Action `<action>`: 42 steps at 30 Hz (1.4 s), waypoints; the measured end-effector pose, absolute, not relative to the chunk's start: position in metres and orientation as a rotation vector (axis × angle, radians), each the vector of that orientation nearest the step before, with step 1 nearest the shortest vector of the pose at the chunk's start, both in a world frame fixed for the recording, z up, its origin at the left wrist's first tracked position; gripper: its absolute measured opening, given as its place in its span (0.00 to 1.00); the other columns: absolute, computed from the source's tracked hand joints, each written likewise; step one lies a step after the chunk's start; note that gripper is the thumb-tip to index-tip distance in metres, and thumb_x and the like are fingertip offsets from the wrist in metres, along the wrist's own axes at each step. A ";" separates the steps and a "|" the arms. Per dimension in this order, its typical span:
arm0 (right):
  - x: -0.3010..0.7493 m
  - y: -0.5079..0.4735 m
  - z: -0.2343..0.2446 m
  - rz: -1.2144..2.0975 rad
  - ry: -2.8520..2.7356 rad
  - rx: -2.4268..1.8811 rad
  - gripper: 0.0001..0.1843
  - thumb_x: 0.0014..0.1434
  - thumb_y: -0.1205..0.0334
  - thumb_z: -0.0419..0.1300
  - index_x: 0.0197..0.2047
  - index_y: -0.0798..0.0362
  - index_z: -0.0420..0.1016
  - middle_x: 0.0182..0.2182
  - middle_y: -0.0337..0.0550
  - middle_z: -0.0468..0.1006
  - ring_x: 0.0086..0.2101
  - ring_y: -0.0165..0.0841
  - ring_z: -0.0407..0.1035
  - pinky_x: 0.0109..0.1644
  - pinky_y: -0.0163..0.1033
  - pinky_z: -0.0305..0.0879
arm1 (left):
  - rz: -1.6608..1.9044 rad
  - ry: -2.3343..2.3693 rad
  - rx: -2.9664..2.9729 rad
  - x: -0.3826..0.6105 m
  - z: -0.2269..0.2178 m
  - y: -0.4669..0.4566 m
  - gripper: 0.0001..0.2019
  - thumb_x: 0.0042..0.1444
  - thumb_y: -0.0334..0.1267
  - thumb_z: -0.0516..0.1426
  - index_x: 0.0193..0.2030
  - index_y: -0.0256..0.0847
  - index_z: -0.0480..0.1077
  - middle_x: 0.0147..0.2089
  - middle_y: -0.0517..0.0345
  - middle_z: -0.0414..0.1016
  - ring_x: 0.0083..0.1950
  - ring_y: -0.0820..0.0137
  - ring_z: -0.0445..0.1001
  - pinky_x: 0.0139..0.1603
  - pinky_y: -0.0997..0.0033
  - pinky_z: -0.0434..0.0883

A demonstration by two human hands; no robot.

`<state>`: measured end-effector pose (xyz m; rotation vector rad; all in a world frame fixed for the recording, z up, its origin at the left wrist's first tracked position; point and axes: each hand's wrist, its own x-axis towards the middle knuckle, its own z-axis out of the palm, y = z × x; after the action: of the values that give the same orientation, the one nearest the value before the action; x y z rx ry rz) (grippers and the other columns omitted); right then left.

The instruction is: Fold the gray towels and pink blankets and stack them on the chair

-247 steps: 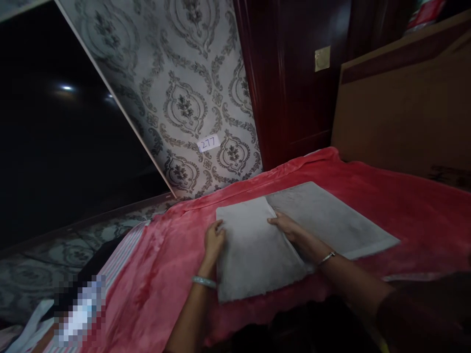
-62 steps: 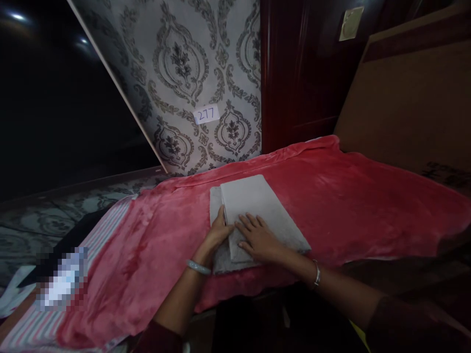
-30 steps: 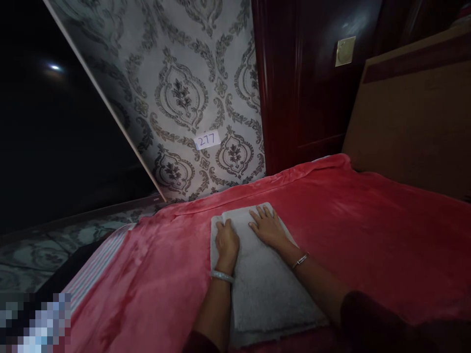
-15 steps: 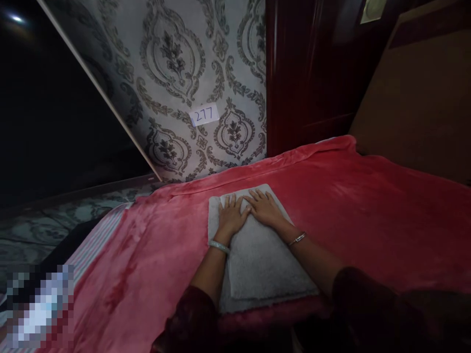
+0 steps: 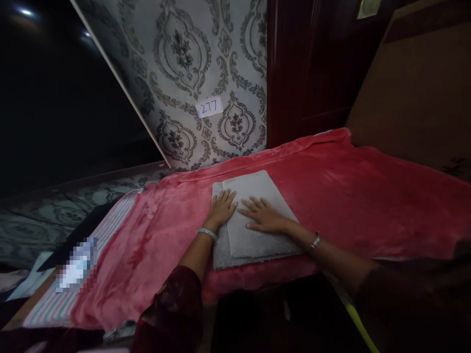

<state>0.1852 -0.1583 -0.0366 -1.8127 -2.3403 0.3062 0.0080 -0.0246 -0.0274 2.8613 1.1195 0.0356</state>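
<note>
A folded grey towel [image 5: 257,193] lies on a red plush blanket [image 5: 349,196]. My left hand [image 5: 222,208] rests flat on the towel's left part, fingers spread, a pale bangle on the wrist. My right hand [image 5: 262,214] lies flat on the towel's middle, fingers stretched out, a thin bracelet on the wrist. Neither hand holds anything. The top fold of the towel sits a little to the right of the layer below it.
Patterned grey wallpaper [image 5: 191,73] carries a small label reading 277 [image 5: 209,107]. A dark red wooden door [image 5: 305,63] and a brown board [image 5: 412,93] stand behind. A striped cloth [image 5: 103,245] lies left of the blanket. A dark panel [image 5: 55,98] fills the left.
The towel went from spread half-folded to a compact fold. Over the last second both hands slid from its far end toward me, staying flat on it.
</note>
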 end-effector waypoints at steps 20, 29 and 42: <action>0.251 -0.250 -0.076 0.278 -1.330 -2.116 0.27 0.64 0.47 0.55 0.59 0.55 0.74 0.48 0.54 0.80 0.46 0.45 0.76 0.48 0.44 0.71 | 0.844 0.833 0.965 -0.100 -0.045 -0.138 0.22 0.47 0.46 0.67 0.48 0.38 0.77 0.55 0.44 0.80 0.62 0.52 0.75 0.62 0.53 0.73; 0.252 -0.239 -0.076 0.471 -1.263 -2.122 0.33 0.61 0.45 0.58 0.64 0.55 0.69 0.55 0.56 0.77 0.51 0.48 0.74 0.53 0.47 0.70 | 1.099 0.736 0.641 -0.035 -0.059 -0.221 0.23 0.46 0.36 0.67 0.51 0.48 0.75 0.53 0.54 0.81 0.61 0.60 0.76 0.61 0.58 0.75; 0.223 -0.255 -0.049 0.950 -1.093 -1.484 0.42 0.57 0.42 0.60 0.71 0.50 0.61 0.52 0.49 0.78 0.47 0.41 0.75 0.48 0.44 0.73 | 1.073 0.916 0.668 -0.024 -0.002 -0.182 0.23 0.48 0.28 0.60 0.53 0.42 0.74 0.50 0.53 0.82 0.52 0.61 0.80 0.52 0.60 0.79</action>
<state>0.2227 -0.2549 -0.0490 -1.4842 -1.0931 0.9501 -0.0239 -0.1821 -0.0019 0.6683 0.9165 1.0730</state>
